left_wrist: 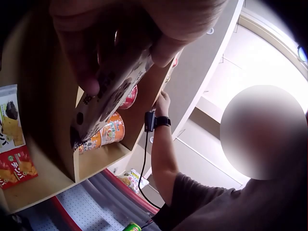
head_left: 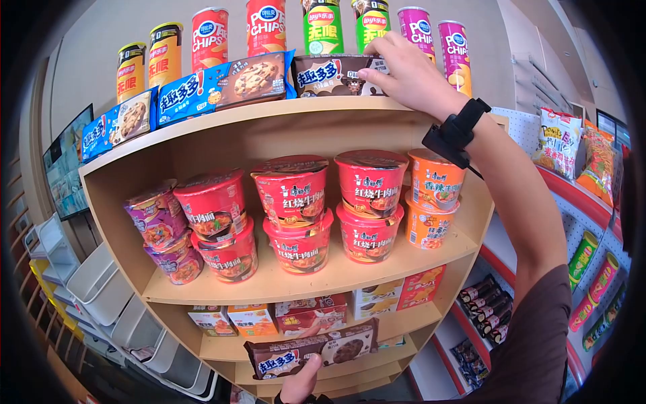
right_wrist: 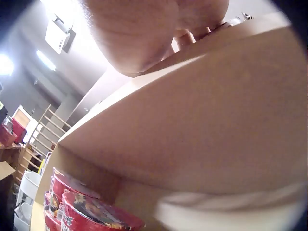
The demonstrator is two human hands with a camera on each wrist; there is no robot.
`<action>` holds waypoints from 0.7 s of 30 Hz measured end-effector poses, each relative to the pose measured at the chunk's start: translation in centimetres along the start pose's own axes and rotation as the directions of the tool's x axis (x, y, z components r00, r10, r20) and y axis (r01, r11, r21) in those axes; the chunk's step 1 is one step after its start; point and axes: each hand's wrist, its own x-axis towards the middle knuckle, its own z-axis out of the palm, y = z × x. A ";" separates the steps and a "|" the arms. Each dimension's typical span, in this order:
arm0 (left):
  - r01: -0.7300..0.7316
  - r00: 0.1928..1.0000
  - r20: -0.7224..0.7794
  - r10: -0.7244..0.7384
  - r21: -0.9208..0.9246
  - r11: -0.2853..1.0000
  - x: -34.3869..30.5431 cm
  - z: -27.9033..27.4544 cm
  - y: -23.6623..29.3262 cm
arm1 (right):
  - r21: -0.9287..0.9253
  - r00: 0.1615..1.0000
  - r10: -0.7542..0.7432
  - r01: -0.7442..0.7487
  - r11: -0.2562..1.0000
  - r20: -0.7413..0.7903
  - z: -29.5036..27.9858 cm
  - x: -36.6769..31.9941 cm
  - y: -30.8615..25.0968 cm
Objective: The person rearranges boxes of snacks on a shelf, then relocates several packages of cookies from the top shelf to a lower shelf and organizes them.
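My right hand is at the top shelf, gripping a brown cookie pack by its right end. Its thumb lies on the pack's front and the fingers reach over the top edge. Low down before the shelves, my left hand holds a second brown cookie pack, thumb across its front. In the left wrist view that pack hangs tilted between thumb and fingers. The right wrist view shows the right hand over the shelf board's edge, its fingertips mostly hidden.
Blue cookie packs line the top shelf's left side, with several chip cans behind. Stacked noodle cups fill the shelf below, and snack boxes stand under those. White bins are at left; a pegboard rack of snacks is at right.
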 end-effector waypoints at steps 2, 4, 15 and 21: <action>0.001 1.000 -0.012 -0.001 -0.003 1.000 0.1 0.3 0.2 | 0.070 0.999 0.042 -0.041 0.997 -0.014 -0.2 0.0 -0.1; 0.003 1.000 -0.024 -0.003 -0.006 1.000 0.1 0.5 0.5 | 0.123 0.999 0.050 -0.047 0.991 -0.019 -0.5 0.0 0.2; 0.048 0.997 -0.056 -0.053 -0.087 0.995 0.7 0.9 0.4 | -0.084 0.974 -0.084 0.068 0.994 -0.209 -5.2 -2.9 2.1; 0.110 0.993 -0.032 -0.114 -0.102 0.989 1.4 2.0 1.0 | 0.328 0.961 0.007 0.087 0.941 -0.277 -9.6 -7.0 -4.5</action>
